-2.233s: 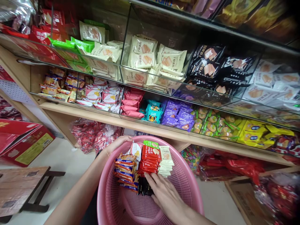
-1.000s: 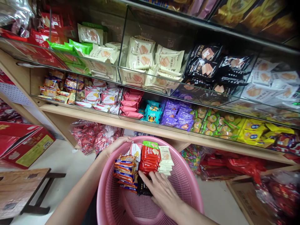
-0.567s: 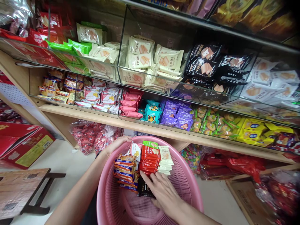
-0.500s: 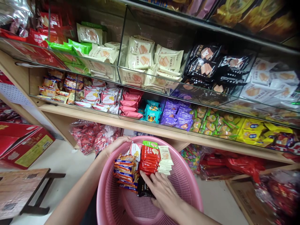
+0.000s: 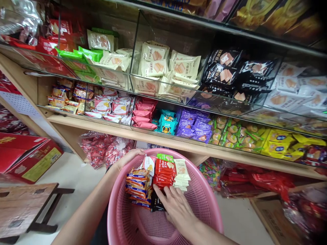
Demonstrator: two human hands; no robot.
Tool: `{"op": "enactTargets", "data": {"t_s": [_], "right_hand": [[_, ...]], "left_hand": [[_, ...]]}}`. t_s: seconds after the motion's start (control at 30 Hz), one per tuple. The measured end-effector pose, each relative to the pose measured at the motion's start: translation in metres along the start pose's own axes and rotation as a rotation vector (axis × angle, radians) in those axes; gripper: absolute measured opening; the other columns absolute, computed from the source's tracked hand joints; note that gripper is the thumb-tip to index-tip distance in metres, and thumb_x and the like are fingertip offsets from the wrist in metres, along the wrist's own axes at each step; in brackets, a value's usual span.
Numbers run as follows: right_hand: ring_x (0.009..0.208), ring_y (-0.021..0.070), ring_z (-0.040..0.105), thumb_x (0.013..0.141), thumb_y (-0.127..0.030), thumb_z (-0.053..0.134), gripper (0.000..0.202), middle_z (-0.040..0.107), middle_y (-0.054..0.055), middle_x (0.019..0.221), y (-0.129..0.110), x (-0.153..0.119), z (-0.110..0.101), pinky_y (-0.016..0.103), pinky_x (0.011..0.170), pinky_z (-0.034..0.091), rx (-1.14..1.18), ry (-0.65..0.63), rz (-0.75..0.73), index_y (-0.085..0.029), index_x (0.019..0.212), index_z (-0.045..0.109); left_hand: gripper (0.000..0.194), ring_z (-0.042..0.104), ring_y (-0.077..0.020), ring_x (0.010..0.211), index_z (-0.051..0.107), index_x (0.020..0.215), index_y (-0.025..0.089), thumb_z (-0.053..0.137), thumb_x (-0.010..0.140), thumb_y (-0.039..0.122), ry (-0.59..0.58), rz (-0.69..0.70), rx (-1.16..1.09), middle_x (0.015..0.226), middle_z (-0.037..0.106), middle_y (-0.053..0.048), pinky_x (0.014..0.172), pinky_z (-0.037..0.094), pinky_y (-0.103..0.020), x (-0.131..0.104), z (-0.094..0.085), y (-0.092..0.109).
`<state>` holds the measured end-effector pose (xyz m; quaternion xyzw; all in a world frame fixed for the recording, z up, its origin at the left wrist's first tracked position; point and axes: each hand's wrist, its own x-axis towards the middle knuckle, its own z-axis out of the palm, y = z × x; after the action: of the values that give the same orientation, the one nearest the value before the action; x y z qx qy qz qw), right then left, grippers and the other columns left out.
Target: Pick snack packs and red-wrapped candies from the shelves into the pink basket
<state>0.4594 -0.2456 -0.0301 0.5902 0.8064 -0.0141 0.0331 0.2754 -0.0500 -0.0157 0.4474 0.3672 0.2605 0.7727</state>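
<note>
Resting in the pink basket [image 5: 216,207], the right hand [image 5: 180,209], fingers loosely spread and grasping nothing visible, could, by pushing unevenly across the black packets [image 5: 156,203] and red packets [image 5: 165,177], topple the cream packets [image 5: 181,172] alongside, while slackening of the left hand [image 5: 130,158], closed on the rim, might permit tilting.
</note>
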Motion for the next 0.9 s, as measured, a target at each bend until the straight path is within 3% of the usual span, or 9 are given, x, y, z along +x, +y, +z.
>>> {"op": "enactTargets", "data": {"t_s": [0.1,0.23,0.37,0.6,0.7,0.8,0.9], "right_hand": [[0.116,0.0312,0.049,0.065,0.005,0.053,0.091,0.054,0.012,0.124,0.002,-0.002,-0.006,0.049,0.099,0.039,-0.008,-0.015,-0.047,-0.027,0.143,0.017],[0.119,0.033,0.045,0.064,-0.008,0.07,0.096,0.052,0.014,0.126,0.007,-0.005,-0.023,0.05,0.101,0.036,0.074,-0.085,-0.079,-0.024,0.143,0.016],[0.117,0.0302,0.048,0.067,-0.008,0.069,0.091,0.056,0.012,0.12,0.012,-0.004,-0.036,0.048,0.102,0.036,0.111,-0.12,-0.07,-0.023,0.142,0.019],[0.115,0.0311,0.049,0.068,-0.005,0.067,0.091,0.056,0.013,0.12,0.013,0.003,-0.033,0.05,0.1,0.037,0.163,-0.102,-0.061,-0.025,0.143,0.018],[0.117,0.033,0.046,0.067,-0.011,0.07,0.091,0.052,0.013,0.124,0.017,-0.002,-0.035,0.052,0.101,0.035,0.284,-0.086,-0.055,-0.026,0.142,0.019],[0.114,0.0291,0.049,0.076,-0.02,0.061,0.063,0.053,0.01,0.122,0.025,-0.013,-0.037,0.048,0.097,0.038,0.531,-0.016,0.07,-0.026,0.132,0.033],[0.096,0.0216,0.056,0.078,-0.019,0.049,0.027,0.059,0.005,0.1,0.032,-0.028,-0.031,0.038,0.085,0.044,0.861,-0.009,0.325,-0.024,0.105,0.047]], "left_hand": [[0.016,0.056,-0.0135,0.059,0.061,0.079,0.015,0.062,0.066,0.025,-0.006,0.0,-0.005,0.068,0.061,-0.001,0.056,0.043,-0.023,0.0,0.0,0.0],[0.017,0.055,-0.0125,0.058,0.061,0.08,0.015,0.061,0.068,0.026,0.011,-0.018,0.016,0.069,0.06,-0.002,0.056,0.043,-0.022,0.002,-0.002,-0.002],[0.021,0.057,-0.014,0.062,0.062,0.084,0.014,0.06,0.068,0.028,-0.003,-0.003,0.055,0.076,0.063,-0.004,0.058,0.044,-0.024,0.004,-0.004,-0.002],[0.022,0.057,-0.0157,0.062,0.061,0.082,0.014,0.063,0.065,0.028,0.049,-0.019,0.064,0.072,0.063,-0.004,0.058,0.044,-0.025,0.003,-0.003,-0.002],[0.025,0.058,-0.0157,0.063,0.062,0.085,0.013,0.063,0.066,0.029,0.033,-0.022,0.051,0.075,0.064,-0.004,0.059,0.045,-0.025,0.003,-0.004,-0.003],[0.022,0.057,-0.0141,0.061,0.062,0.084,0.013,0.062,0.067,0.028,0.018,-0.025,0.043,0.073,0.064,-0.003,0.057,0.044,-0.023,0.003,-0.004,-0.002],[0.02,0.058,-0.0134,0.06,0.061,0.083,0.013,0.061,0.069,0.028,-0.003,-0.028,0.027,0.071,0.063,-0.002,0.055,0.044,-0.022,0.003,-0.003,-0.001]]}}
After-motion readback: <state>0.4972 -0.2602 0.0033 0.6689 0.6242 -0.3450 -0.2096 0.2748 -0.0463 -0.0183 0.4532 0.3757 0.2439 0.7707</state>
